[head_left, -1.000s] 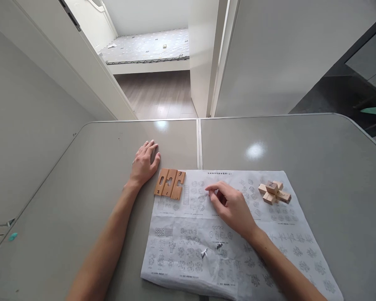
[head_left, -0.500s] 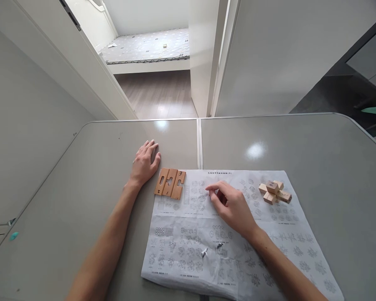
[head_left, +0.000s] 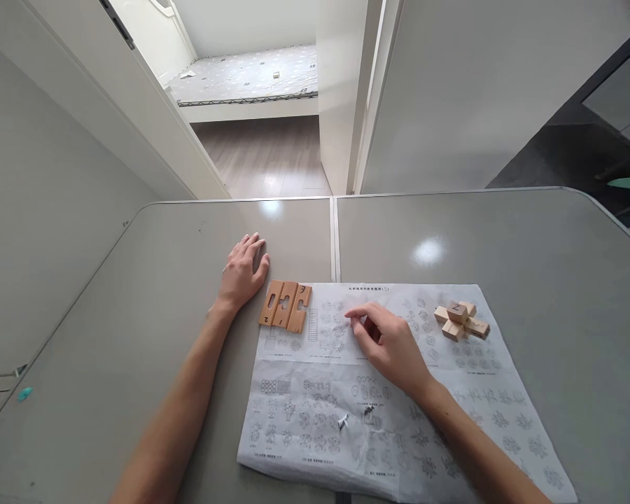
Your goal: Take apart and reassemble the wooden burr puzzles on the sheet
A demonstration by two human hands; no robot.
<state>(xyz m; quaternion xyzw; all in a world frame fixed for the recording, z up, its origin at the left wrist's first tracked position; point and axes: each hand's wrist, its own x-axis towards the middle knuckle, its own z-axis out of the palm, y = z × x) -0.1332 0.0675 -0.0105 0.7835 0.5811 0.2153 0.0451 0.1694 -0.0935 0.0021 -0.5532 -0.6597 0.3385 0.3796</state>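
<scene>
My left hand [head_left: 243, 271] lies flat on the table with its fingers apart, just beyond the upper left corner of a printed paper sheet [head_left: 325, 378]. Beside it, three flat brown wooden pieces [head_left: 285, 306] with cut-out slots and numbers lie side by side on the sheet's corner. My right hand [head_left: 386, 343] rests on the upper middle of the sheet, index finger stretched toward the small drawings, the other fingers curled, holding nothing visible. To its right, a cross-shaped assembly of pale wooden blocks [head_left: 458, 320] sits on the sheet.
The grey table [head_left: 546, 280] has a seam [head_left: 334, 241] running away from me. Two small torn spots show in the sheet. A teal bit [head_left: 24, 394] lies at the far left. Beyond the table are a doorway and a bed [head_left: 252, 73].
</scene>
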